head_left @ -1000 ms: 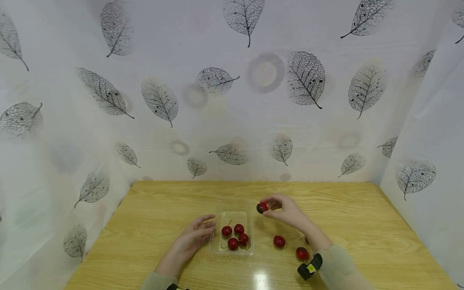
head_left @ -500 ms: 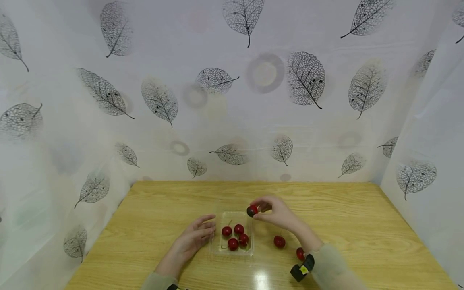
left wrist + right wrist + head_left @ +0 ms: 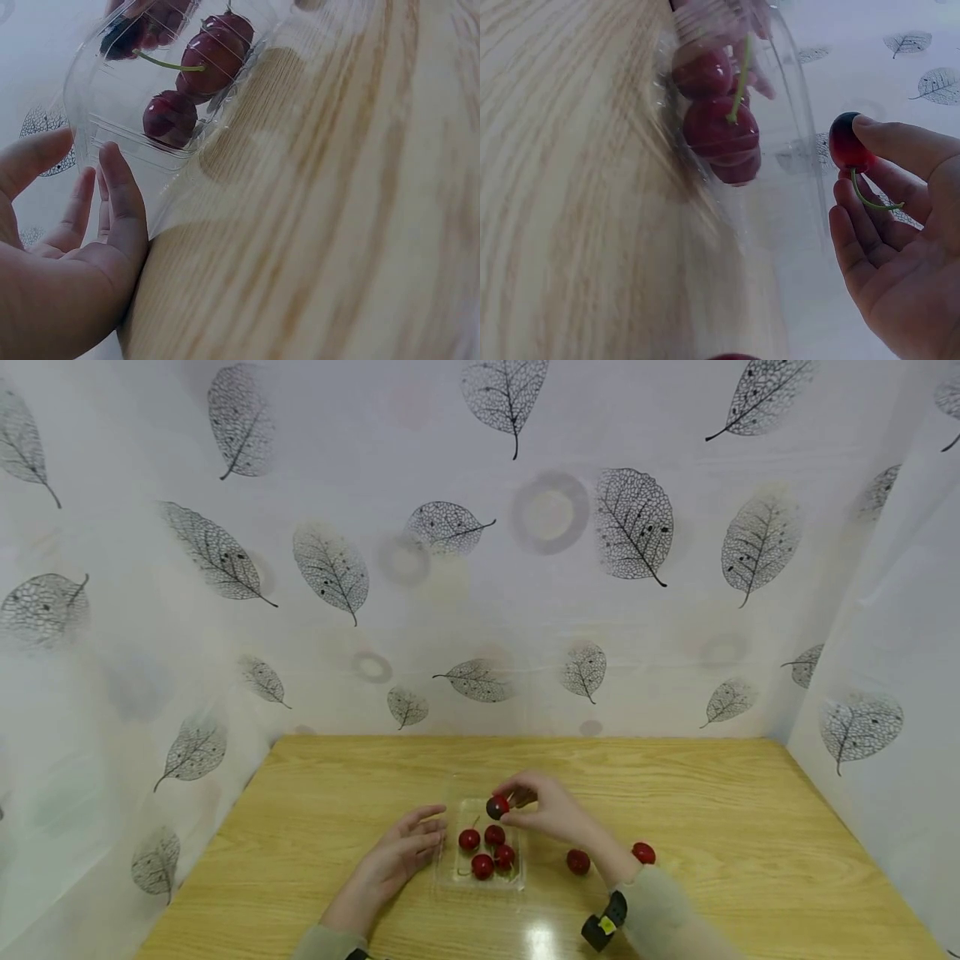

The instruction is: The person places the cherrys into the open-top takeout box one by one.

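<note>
A clear plastic box [image 3: 465, 814] stands on the table and holds several red cherries [image 3: 482, 866], some with green stems. At its left side my left hand [image 3: 401, 853] rests with relaxed fingers, the fingertips [image 3: 111, 156] touching or very near the wall. My right hand [image 3: 553, 810] pinches a cherry [image 3: 497, 807] between thumb and fingers, above the far right part of the box. In the right wrist view this held cherry [image 3: 849, 142] is red with a dark patch, and its green stem hangs down.
Two loose cherries lie right of the box on the wooden table [image 3: 360, 777]: one cherry [image 3: 578, 861] near my right forearm, another cherry [image 3: 643, 852] just beyond it. A leaf-printed sheet [image 3: 480, 610] encloses the table's back and sides.
My right hand has moved left with the cherry, from right of the box to over it. The right wrist now covers a loose cherry, while another has come into view. The left hand stays put.
</note>
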### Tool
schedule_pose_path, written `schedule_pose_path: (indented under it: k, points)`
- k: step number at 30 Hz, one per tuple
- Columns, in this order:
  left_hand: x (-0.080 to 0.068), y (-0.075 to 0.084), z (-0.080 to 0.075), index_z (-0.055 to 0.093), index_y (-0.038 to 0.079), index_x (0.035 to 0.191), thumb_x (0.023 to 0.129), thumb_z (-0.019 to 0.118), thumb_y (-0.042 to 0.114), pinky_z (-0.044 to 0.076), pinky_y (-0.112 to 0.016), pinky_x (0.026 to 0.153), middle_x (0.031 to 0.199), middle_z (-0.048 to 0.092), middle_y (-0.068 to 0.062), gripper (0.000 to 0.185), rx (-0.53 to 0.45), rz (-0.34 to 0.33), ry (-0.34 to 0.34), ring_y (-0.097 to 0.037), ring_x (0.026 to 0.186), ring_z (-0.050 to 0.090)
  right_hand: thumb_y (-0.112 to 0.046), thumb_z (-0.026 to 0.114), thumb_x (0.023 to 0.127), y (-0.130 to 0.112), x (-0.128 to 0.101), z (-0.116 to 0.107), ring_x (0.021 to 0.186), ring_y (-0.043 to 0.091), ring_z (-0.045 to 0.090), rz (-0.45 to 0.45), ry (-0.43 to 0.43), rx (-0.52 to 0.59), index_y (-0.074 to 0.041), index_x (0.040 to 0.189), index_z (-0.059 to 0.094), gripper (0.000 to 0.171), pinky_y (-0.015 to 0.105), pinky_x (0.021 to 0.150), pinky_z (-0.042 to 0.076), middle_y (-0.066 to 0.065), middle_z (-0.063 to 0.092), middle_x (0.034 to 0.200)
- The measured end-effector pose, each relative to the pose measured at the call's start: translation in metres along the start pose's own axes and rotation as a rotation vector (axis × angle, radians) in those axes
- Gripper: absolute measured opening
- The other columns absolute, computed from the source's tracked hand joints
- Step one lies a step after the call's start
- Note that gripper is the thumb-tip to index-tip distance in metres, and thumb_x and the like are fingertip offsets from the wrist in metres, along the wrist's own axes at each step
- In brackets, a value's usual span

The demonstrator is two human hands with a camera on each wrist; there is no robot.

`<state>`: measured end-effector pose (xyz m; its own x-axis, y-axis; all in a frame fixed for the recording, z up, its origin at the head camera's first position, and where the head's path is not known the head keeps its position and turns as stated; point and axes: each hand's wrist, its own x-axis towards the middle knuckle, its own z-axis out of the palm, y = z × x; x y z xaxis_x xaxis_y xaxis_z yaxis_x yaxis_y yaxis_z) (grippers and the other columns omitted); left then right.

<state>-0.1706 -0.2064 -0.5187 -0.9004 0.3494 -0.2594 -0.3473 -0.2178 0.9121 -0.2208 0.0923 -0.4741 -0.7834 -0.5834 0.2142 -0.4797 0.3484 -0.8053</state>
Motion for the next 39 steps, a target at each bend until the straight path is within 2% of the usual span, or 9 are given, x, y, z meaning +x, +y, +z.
schedule_pose_path:
  k: [7,12,20,28,39]
  points:
    - [0.0,0.0,0.0,0.044,0.004,0.155,0.104,0.06,0.002,0.055,-0.023,0.095,0.124,0.062,0.001,0.054,0.004,-0.002,0.003,-0.007,0.106,0.065,-0.008,0.083,0.088,0.0,0.004,0.011,0.097,0.015,0.071,-0.027,0.006,-0.018,-0.003,0.121,0.074,0.035,0.026,0.091,0.06,0.01,0.076,0.114]
    - [0.001,0.001,-0.001,0.043,0.003,0.155,0.104,0.059,0.002,0.055,-0.023,0.096,0.124,0.062,0.001,0.053,0.005,0.0,-0.004,-0.007,0.106,0.065,-0.004,0.085,0.086,0.001,0.006,0.016,0.098,0.018,0.072,-0.079,-0.01,-0.041,-0.001,0.12,0.074,0.035,0.028,0.092,0.061,0.012,0.074,0.111]
    - [0.001,0.0,-0.001,0.043,0.003,0.156,0.105,0.06,0.002,0.055,-0.024,0.097,0.123,0.064,0.002,0.054,-0.006,-0.007,0.002,-0.008,0.108,0.065,-0.002,0.086,0.085,-0.003,0.007,0.023,0.099,0.02,0.072,-0.113,-0.022,-0.106,-0.003,0.116,0.075,0.033,0.028,0.093,0.06,0.009,0.075,0.109]
    - [0.0,0.001,0.001,0.041,0.002,0.157,0.104,0.062,0.004,0.055,-0.024,0.097,0.125,0.064,0.0,0.057,-0.005,-0.02,0.015,-0.008,0.109,0.065,-0.006,0.086,0.085,0.0,0.005,0.029,0.102,0.018,0.071,-0.096,-0.042,-0.177,-0.008,0.116,0.076,0.032,0.03,0.095,0.059,0.005,0.076,0.112]
    - [-0.001,-0.001,0.003,0.04,0.002,0.158,0.105,0.061,0.005,0.055,-0.024,0.097,0.125,0.063,0.001,0.057,0.008,-0.01,0.005,-0.008,0.109,0.065,-0.004,0.087,0.084,-0.001,0.005,0.034,0.1,0.02,0.072,-0.105,-0.03,-0.24,-0.006,0.115,0.075,0.033,0.03,0.093,0.059,0.006,0.075,0.11]
